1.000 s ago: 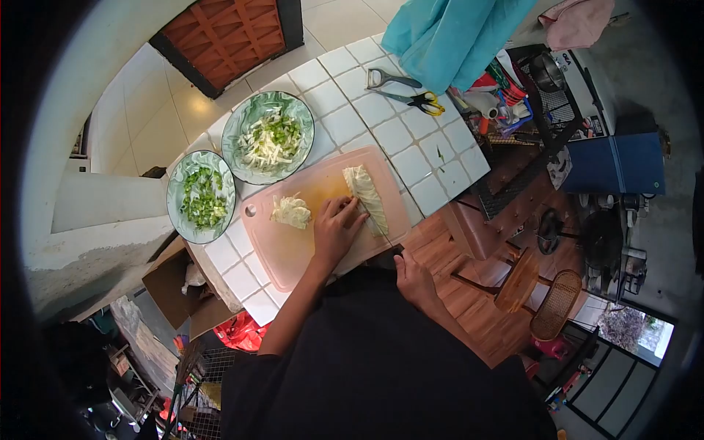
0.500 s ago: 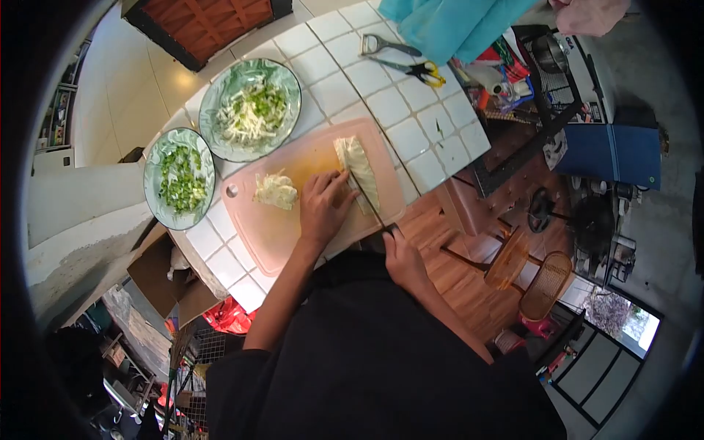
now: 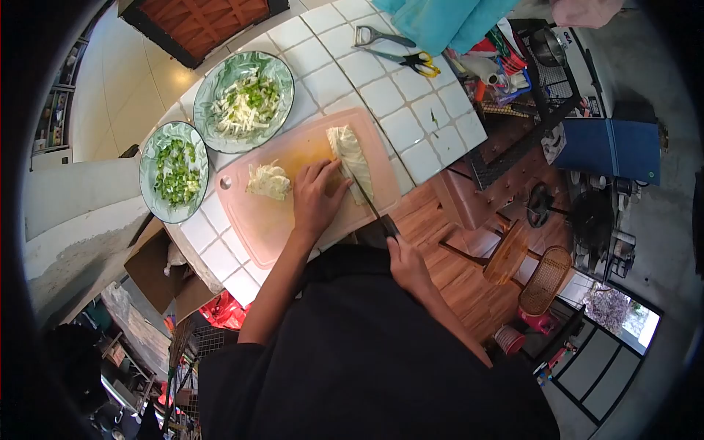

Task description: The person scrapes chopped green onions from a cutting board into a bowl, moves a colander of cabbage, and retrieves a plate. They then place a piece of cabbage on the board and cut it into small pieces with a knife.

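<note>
A pale leafy piece that looks like cabbage (image 3: 353, 156) lies lengthwise on the pink cutting board (image 3: 249, 238). My left hand (image 3: 317, 196) rests on the board, its bent fingertips and thumb holding the cabbage's left edge beside the blade. My right hand (image 3: 408, 265) is closed around the dark handle of a knife (image 3: 369, 202), whose blade runs along the cabbage's left side. Left of my left hand sits a small heap of shredded cabbage (image 3: 269, 181).
Beyond the board stand a bowl of shredded cabbage and chopped greens (image 3: 286, 110) and a bowl of chopped greens (image 3: 150, 202). A peeler (image 3: 385, 36) and yellow-handled scissors (image 3: 419, 64) lie on the white tiled counter (image 3: 411, 136), near a teal cloth (image 3: 433, 22).
The whole view has shifted slightly. My right hand and the knife handle have drawn a little lower relative to the board, while my left fingers stay by the cabbage.
</note>
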`<state>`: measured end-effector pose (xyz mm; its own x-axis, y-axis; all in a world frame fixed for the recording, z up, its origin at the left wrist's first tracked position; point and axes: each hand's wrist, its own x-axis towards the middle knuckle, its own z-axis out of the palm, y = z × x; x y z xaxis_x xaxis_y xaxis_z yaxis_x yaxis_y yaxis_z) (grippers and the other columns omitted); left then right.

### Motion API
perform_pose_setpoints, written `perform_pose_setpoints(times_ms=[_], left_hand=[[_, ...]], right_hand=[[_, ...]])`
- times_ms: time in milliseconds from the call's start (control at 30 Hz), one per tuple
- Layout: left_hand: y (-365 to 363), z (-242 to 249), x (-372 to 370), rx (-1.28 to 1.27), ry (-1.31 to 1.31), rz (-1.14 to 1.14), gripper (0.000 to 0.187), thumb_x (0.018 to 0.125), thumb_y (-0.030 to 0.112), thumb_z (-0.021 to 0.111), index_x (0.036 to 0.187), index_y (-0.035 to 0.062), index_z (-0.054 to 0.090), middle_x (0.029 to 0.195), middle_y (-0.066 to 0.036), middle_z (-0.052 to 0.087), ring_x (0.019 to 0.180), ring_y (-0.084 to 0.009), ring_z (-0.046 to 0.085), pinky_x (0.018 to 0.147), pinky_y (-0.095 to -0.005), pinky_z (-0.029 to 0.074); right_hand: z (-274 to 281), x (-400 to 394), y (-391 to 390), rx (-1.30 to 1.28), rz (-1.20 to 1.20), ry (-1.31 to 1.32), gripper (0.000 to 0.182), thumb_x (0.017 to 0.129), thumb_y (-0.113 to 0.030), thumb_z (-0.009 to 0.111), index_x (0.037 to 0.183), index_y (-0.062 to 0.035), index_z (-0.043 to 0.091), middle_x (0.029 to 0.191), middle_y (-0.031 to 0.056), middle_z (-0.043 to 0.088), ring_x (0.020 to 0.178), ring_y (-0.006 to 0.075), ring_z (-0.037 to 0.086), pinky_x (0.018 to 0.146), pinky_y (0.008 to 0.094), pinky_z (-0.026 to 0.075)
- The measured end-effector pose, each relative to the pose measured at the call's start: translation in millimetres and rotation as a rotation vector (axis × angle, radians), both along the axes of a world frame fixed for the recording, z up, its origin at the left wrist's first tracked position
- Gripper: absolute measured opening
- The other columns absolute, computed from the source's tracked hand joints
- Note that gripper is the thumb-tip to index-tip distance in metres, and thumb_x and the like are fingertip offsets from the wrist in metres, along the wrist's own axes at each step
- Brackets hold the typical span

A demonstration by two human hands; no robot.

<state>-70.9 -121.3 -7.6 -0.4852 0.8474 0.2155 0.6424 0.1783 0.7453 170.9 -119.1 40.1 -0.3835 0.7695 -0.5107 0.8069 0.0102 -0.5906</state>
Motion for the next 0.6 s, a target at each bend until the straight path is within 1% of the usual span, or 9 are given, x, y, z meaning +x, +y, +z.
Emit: perform_pose_setpoints(times_ms=[67,100,167,267,367,433,500,533,600], left_hand=[[-4.1,1.5,3.0,-0.009,-0.008,-0.003,0.040,0.076,0.019,0.082,0.111,0.0045,0.070,0.108,-0.012,0.065,0.101,-0.0321,0.060,0.090,-0.0422,0.047],[-0.1,2.8,0.2,0.000,-0.003,-0.002,0.040,0.076,0.019,0.082,0.111,0.0045,0.070,0.108,-0.013,0.065,0.101,-0.0323,0.060,0.090,-0.0422,0.047],[3.8,3.2,-2.4,0.017,-0.002,0.002,0.039,0.076,0.020,0.081,0.110,0.0045,0.069,0.108,-0.012,0.065,0.101,-0.0319,0.060,0.090,-0.0421,0.047],[1.3,2.1,-2.0,0.010,-0.011,-0.006,0.038,0.076,0.021,0.080,0.109,0.0045,0.069,0.108,-0.012,0.065,0.101,-0.0317,0.060,0.090,-0.0419,0.047],[1.4,3.7,0.2,0.010,-0.025,0.007,0.039,0.076,0.021,0.081,0.109,0.0045,0.069,0.107,-0.012,0.065,0.101,-0.0320,0.060,0.089,-0.0418,0.047],[1.4,3.7,-1.7,0.006,-0.034,0.010,0.039,0.076,0.022,0.081,0.109,0.0046,0.069,0.106,-0.011,0.065,0.101,-0.0321,0.060,0.089,-0.0417,0.047],[0.9,3.0,-1.9,0.008,-0.053,0.000,0.040,0.076,0.022,0.081,0.111,0.0048,0.069,0.105,-0.011,0.065,0.099,-0.0318,0.060,0.089,-0.0414,0.047],[-0.8,3.9,-1.1,0.008,-0.050,-0.002,0.040,0.076,0.022,0.081,0.111,0.0048,0.069,0.105,-0.011,0.065,0.099,-0.0318,0.060,0.089,-0.0414,0.047],[1.4,6.1,-1.6,-0.007,-0.086,0.004,0.042,0.076,0.021,0.081,0.113,0.0053,0.069,0.104,-0.011,0.065,0.098,-0.0313,0.061,0.087,-0.0410,0.048]], right_hand=[[5.1,-16.2,10.5,-0.049,0.021,-0.019,0.042,0.104,-0.035,0.043,0.094,0.0036,0.056,0.085,0.0353,0.060,0.089,0.0547,0.057,0.071,0.0587,0.045],[1.8,-7.4,5.9,-0.041,0.018,-0.012,0.042,0.104,-0.035,0.043,0.094,0.0036,0.056,0.085,0.0353,0.060,0.089,0.0547,0.057,0.071,0.0587,0.045],[-8.0,20.0,-8.0,0.077,-0.009,0.042,0.042,0.104,-0.035,0.043,0.091,0.0028,0.055,0.083,0.0348,0.060,0.088,0.0547,0.057,0.070,0.0587,0.044],[0.1,-8.8,7.3,0.032,-0.004,0.053,0.042,0.104,-0.035,0.043,0.090,0.0022,0.055,0.085,0.0345,0.060,0.087,0.0548,0.057,0.070,0.0585,0.044],[-0.3,-17.5,10.0,-0.016,-0.014,0.042,0.040,0.103,-0.034,0.044,0.090,0.0019,0.055,0.085,0.0342,0.060,0.087,0.0549,0.056,0.070,0.0589,0.044],[5.6,4.4,1.7,-0.001,-0.009,0.051,0.040,0.104,-0.034,0.043,0.091,0.0022,0.055,0.085,0.0334,0.060,0.088,0.0544,0.056,0.070,0.0576,0.043],[14.2,20.4,1.8,-0.089,0.006,0.006,0.041,0.104,-0.034,0.043,0.091,0.0028,0.056,0.084,0.0318,0.060,0.087,0.0535,0.056,0.070,0.0542,0.044],[18.5,23.2,4.0,-0.155,-0.011,0.039,0.042,0.105,-0.034,0.042,0.091,0.0034,0.056,0.083,0.0298,0.059,0.085,0.0509,0.058,0.071,0.0506,0.045],[23.8,13.6,8.7,-0.170,-0.051,0.086,0.043,0.105,-0.035,0.042,0.091,0.0035,0.056,0.082,0.0286,0.060,0.084,0.0494,0.059,0.071,0.0497,0.045]])
